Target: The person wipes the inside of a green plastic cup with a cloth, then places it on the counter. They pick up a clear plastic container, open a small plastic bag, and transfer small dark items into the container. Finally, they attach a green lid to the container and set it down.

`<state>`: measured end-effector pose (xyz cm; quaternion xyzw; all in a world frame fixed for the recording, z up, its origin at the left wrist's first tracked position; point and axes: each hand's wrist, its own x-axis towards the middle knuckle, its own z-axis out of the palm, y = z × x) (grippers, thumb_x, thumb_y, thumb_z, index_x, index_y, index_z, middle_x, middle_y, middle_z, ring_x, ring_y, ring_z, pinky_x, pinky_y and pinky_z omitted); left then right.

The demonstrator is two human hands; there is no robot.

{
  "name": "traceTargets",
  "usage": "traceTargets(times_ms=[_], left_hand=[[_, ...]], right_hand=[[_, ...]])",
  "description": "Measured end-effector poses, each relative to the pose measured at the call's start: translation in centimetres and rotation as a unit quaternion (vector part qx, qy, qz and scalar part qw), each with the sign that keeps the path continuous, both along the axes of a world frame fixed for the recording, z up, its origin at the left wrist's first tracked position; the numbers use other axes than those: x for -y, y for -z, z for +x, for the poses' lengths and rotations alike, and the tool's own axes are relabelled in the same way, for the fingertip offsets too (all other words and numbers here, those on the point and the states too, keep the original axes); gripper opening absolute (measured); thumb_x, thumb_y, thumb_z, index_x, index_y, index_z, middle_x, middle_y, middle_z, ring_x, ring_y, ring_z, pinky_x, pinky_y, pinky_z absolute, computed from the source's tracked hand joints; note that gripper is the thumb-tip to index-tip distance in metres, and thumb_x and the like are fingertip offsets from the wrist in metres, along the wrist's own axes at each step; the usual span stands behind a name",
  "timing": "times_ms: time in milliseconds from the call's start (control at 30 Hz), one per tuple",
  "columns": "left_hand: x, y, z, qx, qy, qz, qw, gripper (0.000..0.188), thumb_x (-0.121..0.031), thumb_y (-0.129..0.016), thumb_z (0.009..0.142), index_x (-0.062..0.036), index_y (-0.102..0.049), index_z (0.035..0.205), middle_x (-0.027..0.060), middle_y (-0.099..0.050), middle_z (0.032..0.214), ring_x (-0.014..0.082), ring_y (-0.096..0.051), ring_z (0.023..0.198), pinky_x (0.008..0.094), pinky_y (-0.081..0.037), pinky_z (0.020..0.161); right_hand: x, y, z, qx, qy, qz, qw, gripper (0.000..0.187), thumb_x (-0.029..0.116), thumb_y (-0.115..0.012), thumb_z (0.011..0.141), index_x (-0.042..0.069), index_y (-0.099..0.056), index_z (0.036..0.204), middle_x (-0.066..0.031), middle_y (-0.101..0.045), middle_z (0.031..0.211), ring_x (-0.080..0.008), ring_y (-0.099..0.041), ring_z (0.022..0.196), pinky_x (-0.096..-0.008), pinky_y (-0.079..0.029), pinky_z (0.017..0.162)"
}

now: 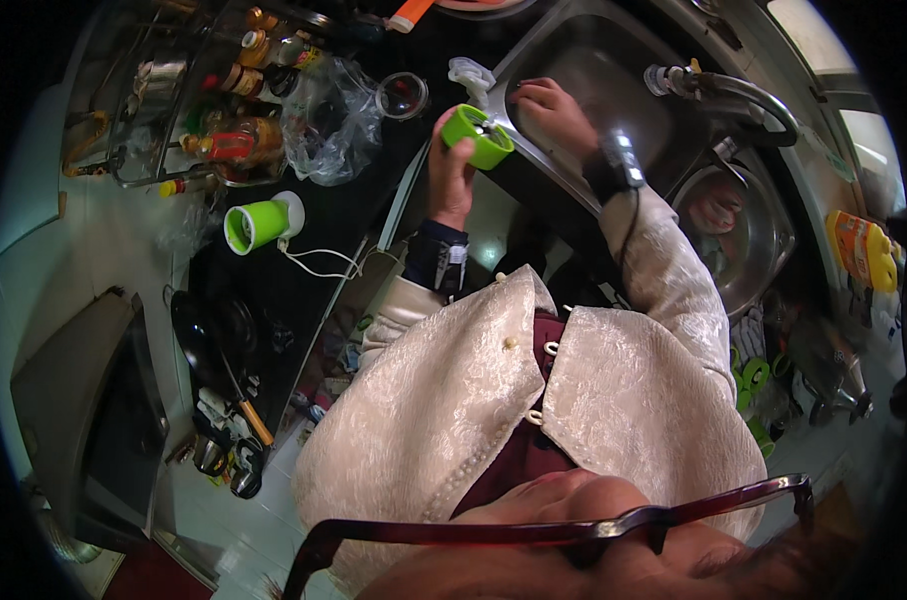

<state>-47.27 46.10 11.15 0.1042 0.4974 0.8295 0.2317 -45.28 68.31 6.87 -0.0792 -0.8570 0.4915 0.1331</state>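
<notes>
The head camera looks down past the person's cream jacket [474, 400] and the rim of their glasses [574, 525] to a dark desk [304, 270] and a steel sink [614, 90].

The left hand [452, 165] is raised at the near-left edge of the sink, its grip clenched around a small green cup [481, 136]. The cup is tilted, its open mouth facing up and to the right, with something dark and metallic inside that is too small to make out. It sits just above the sink's edge, between the two hands.

The right hand [554, 112] reaches into the sink basin, palm down, fingers curled; whether its grip is clenched on anything cannot be told, as the underside is hidden. A dark band [614, 165] with a small device sits on that wrist, and a cable runs from it down the sleeve.

Just beside the cup, at the sink's corner, stands a white spray nozzle [471, 75]. On the desk to the left lies a second green and white cylinder [262, 222] on its side, with a white cord [324, 265] trailing from it. Behind it are a crumpled clear plastic bag [329, 120], a glass jar lid [404, 95] and a rack of bottles [239, 110]. A tap [744, 95] curves over the sink's right side, and a round steel bowl [739, 235] lies to the right of the sink.
</notes>
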Motion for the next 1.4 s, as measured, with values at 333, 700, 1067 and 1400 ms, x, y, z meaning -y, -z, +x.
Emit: traceTargets(times_ms=[333, 700, 1067, 1400], left_hand=[[2.4, -2.1, 0.2, 0.016, -0.006, 0.115, 0.993, 0.077, -0.041, -0.053, 0.09, -0.0006, -0.039, 0.154, 0.0134, -0.048, 0.151, 0.0245, -0.047, 0.139, 0.038, -0.035, 0.117], [1.5, -2.9, -0.7, 0.057, 0.084, 0.07, 0.992, 0.074, -0.049, -0.047, 0.092, -0.0036, -0.043, 0.15, 0.0243, -0.054, 0.143, 0.0495, -0.055, 0.127, 0.0619, -0.05, 0.102], [-5.8, -6.6, 2.0, 0.144, 0.37, 0.129, 0.909, 0.083, -0.058, -0.051, 0.09, -0.0056, -0.038, 0.153, 0.0172, -0.057, 0.141, 0.0415, -0.063, 0.116, 0.0523, -0.057, 0.093], [-7.2, -10.2, 6.9, 0.179, 0.381, 0.074, 0.904, 0.071, -0.053, -0.045, 0.093, -0.0071, -0.047, 0.148, 0.0113, -0.052, 0.149, 0.0323, -0.057, 0.128, 0.0555, -0.052, 0.098]], right_hand=[[4.5, 2.3, -6.4, 0.078, -0.003, 0.195, 0.978, 0.033, 0.014, -0.066, 0.088, 0.009, -0.07, 0.12, -0.0175, -0.067, 0.121, -0.0363, -0.067, 0.111, -0.0463, -0.056, 0.096], [3.5, 1.9, 0.5, 0.091, 0.035, 0.004, 0.995, 0.038, 0.024, -0.068, 0.08, 0.011, -0.07, 0.116, -0.0241, -0.062, 0.124, -0.0404, -0.064, 0.109, -0.0489, -0.053, 0.094], [3.9, -0.4, 27.6, 0.146, 0.289, -0.08, 0.943, 0.028, 0.017, -0.056, 0.087, 0.003, -0.07, 0.108, -0.0176, -0.074, 0.098, -0.0328, -0.071, 0.093, -0.0425, -0.055, 0.082], [6.1, -8.8, 41.7, 0.191, 0.718, 0.267, 0.614, 0.051, 0.023, -0.076, 0.075, 0.01, -0.062, 0.123, -0.0192, -0.054, 0.127, -0.0408, -0.053, 0.116, -0.0485, -0.047, 0.097]])
